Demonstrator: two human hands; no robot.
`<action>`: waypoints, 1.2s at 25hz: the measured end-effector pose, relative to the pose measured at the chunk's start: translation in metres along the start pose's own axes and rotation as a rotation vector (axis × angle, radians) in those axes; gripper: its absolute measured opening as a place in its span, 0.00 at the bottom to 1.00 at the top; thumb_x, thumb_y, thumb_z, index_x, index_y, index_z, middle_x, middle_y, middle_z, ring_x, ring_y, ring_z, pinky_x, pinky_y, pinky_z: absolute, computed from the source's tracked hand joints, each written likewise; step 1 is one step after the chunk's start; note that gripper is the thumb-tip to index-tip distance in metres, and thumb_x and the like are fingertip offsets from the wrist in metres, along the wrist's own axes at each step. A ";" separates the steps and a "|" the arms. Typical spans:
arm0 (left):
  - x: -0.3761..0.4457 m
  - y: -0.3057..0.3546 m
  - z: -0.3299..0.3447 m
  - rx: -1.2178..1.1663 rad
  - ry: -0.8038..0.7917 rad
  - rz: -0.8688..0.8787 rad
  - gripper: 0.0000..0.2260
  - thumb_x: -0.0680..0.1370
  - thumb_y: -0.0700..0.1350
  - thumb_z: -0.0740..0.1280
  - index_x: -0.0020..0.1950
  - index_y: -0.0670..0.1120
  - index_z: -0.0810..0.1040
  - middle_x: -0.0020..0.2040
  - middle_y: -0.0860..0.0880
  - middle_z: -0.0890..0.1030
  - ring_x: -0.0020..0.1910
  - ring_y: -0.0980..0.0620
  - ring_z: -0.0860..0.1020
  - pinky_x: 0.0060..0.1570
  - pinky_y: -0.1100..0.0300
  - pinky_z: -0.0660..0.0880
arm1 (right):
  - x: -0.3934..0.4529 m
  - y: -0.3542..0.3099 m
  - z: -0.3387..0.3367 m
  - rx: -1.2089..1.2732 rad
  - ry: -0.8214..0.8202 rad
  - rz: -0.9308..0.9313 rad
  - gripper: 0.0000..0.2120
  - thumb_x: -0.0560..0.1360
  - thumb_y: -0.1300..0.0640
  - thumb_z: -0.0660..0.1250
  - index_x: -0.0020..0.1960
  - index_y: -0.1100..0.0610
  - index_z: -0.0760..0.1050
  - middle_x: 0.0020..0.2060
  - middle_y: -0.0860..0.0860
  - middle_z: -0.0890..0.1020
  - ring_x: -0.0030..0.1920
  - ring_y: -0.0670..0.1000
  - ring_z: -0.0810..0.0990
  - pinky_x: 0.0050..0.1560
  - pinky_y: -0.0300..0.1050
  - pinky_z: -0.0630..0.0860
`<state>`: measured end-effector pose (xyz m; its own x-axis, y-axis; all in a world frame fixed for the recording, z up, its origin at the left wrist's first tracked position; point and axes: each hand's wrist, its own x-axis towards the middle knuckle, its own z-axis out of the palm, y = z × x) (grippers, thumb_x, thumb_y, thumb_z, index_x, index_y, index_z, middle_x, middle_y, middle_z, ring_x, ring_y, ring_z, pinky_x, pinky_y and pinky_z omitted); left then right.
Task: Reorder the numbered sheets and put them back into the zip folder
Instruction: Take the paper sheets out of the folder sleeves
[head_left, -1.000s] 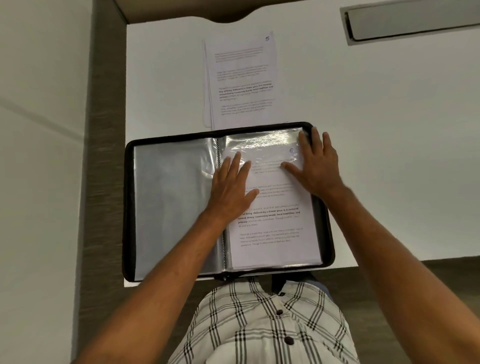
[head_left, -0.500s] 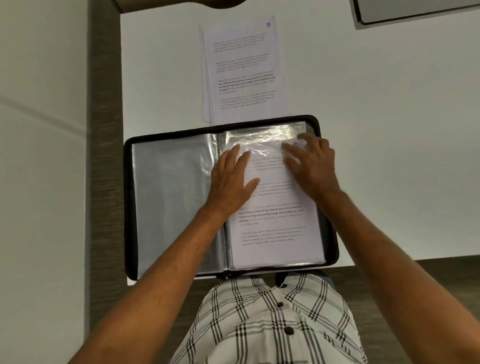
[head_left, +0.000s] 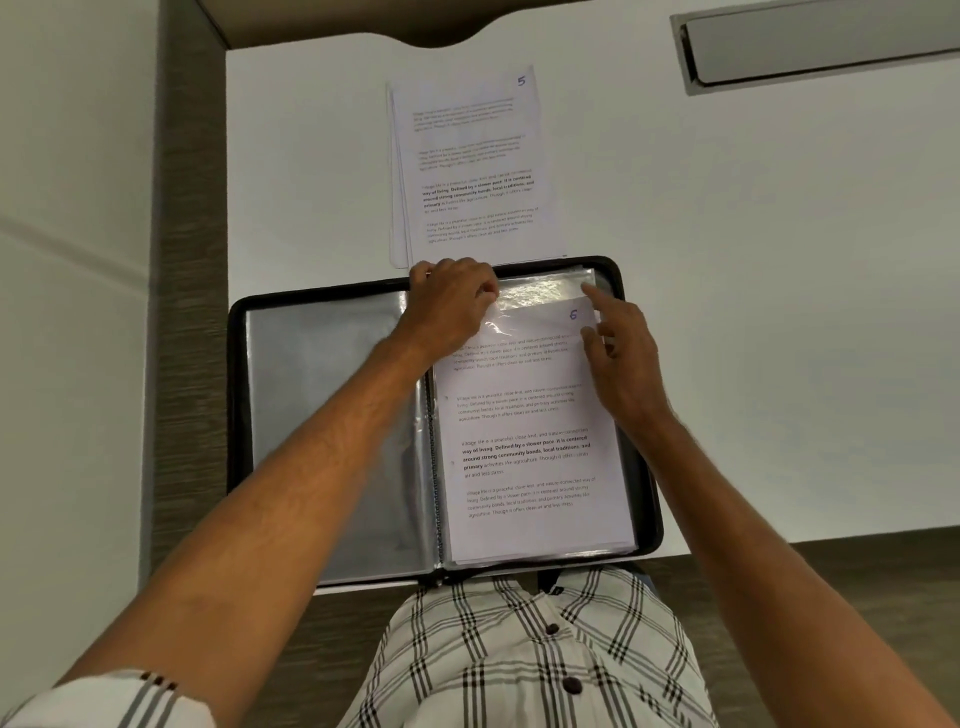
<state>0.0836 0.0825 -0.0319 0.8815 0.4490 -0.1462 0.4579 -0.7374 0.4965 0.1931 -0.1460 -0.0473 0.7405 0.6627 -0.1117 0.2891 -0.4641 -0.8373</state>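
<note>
left hand (head_left: 451, 306) now up at sleeve (head_left: 540, 291) top, pinching plastic; right hand (head_left: 621, 358) open, fingertips on sheet 6 (head_left: 535, 436) just beside.

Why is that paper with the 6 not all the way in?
The white printed sheet numbered 6 sits low in its clear plastic sleeve, leaving an empty crinkled strip on top. Nothing looks torn.

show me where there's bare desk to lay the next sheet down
Widest bare patch: white desk right of the zip folder, below the grey slot. A narrower strip runs left of the loose stack marked 5, above the folder. Crowded: the folder's top edge, where the left hand and right hand work at sheet 6.
</note>
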 end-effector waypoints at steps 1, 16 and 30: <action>0.002 -0.001 -0.002 -0.023 -0.040 0.012 0.03 0.82 0.48 0.66 0.54 0.52 0.78 0.50 0.56 0.80 0.54 0.51 0.76 0.64 0.47 0.62 | -0.002 -0.001 -0.001 0.048 0.010 0.025 0.22 0.86 0.58 0.61 0.79 0.49 0.68 0.70 0.52 0.75 0.64 0.47 0.77 0.61 0.37 0.78; 0.033 0.002 -0.036 -0.315 -0.242 -0.182 0.13 0.84 0.46 0.59 0.48 0.46 0.82 0.38 0.51 0.86 0.32 0.58 0.83 0.35 0.64 0.73 | -0.015 -0.002 0.002 0.358 0.041 0.319 0.10 0.86 0.56 0.61 0.62 0.51 0.81 0.54 0.45 0.86 0.53 0.50 0.86 0.58 0.60 0.84; 0.042 0.006 -0.021 -0.175 -0.492 -0.035 0.04 0.75 0.44 0.77 0.48 0.47 0.85 0.41 0.50 0.83 0.38 0.56 0.76 0.43 0.60 0.73 | -0.021 -0.011 0.008 0.501 0.084 0.262 0.09 0.85 0.58 0.64 0.60 0.55 0.82 0.55 0.51 0.86 0.55 0.55 0.86 0.56 0.53 0.84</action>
<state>0.1211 0.1073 -0.0171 0.8352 0.1499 -0.5292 0.4987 -0.6120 0.6137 0.1693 -0.1506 -0.0400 0.8001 0.5049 -0.3239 -0.2184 -0.2576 -0.9412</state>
